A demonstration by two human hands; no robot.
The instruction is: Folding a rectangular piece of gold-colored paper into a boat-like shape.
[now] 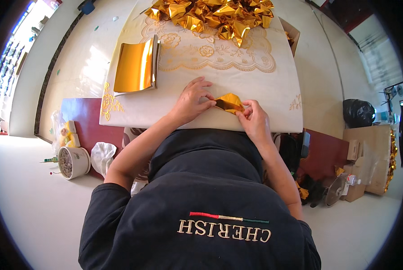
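A folded piece of gold foil paper (231,102) is held between both hands just above the table's near edge. My left hand (194,101) pinches its left corner between thumb and fingers. At the other end, my right hand (255,118) grips the right corner with thumb and fingertips. The piece has a hollow, dark-looking opening on its left side. To the left on the table lies a stack of gold foil sheets (134,67), slightly curled. Farther back is a heap of folded gold foil pieces (215,17).
An embroidered white tablecloth (188,72) covers the table. On the left stand a white plant pot (74,163) and a white plastic bag (103,156). To the right are a black plastic bag (358,113), a large cardboard box (373,158) and a plastic bottle (352,180). Another box (291,32) touches the far right side.
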